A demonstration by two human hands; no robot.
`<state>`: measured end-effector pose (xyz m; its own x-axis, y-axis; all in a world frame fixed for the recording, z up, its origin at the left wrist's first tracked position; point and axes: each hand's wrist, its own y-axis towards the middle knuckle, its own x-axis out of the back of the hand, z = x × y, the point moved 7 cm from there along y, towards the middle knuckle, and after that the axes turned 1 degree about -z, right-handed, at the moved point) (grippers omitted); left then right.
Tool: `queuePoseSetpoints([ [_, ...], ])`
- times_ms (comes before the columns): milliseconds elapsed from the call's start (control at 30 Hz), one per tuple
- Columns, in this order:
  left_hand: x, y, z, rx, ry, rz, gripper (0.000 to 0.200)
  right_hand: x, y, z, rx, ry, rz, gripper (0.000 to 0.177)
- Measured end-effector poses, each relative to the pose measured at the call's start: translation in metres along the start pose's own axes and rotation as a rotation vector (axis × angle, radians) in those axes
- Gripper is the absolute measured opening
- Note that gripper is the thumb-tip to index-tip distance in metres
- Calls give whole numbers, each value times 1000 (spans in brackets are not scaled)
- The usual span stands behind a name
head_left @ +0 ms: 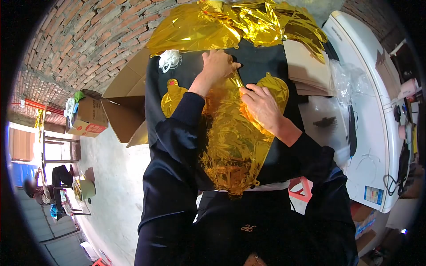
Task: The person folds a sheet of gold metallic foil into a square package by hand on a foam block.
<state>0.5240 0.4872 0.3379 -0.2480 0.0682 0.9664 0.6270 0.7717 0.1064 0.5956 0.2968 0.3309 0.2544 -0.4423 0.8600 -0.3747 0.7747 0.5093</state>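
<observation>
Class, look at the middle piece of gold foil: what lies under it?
The black surface shows beside the middle gold foil and seems to continue beneath it. Anything else underneath is covered and cannot be seen.

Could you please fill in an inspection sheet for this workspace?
Surface: black tabletop, partly covered.
Job's things: crinkled central gold foil; gold foil heap at the far end.
Clutter: white string bundle; cardboard sheets at right.
Hands: left hand at the central foil's far end; right hand on its right side; grips unclear.
Cables: black cord at far right.
Surroundings: brick wall; open cardboard box at left.
</observation>
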Motion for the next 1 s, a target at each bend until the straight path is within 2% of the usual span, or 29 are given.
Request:
queuePoseSetpoints([
  [100,-2,-6,2,-57,-35,-167,37,3,2,2,14,24,-13,21],
  [200,-7,-10,3,-77,0,-234,34,5,3,3,17,25,-11,21],
  [300,3,-19,0,-64,48,-452,30,3,3,3,10,7,1,20],
  [400,17,-38,-18,-234,-4,-645,29,4,4,4,4,2,-12,20],
  [433,18,-45,-26,-317,-114,-601,28,3,4,4,1,4,-8,20],
  [500,13,-67,-39,-446,-112,-625,32,1,4,3,-7,3,0,20],
  [533,6,-75,-40,-406,-130,-465,39,0,3,3,-10,2,-2,20],
  [667,1,-118,-40,-314,-138,-259,48,-1,2,3,3,-35,-28,20],
  [800,-24,-140,-34,-247,52,-169,53,-4,3,4,20,-47,-28,22],
  [1000,-28,-143,-37,-235,147,-200,56,-3,4,2,28,-124,-30,23],
])
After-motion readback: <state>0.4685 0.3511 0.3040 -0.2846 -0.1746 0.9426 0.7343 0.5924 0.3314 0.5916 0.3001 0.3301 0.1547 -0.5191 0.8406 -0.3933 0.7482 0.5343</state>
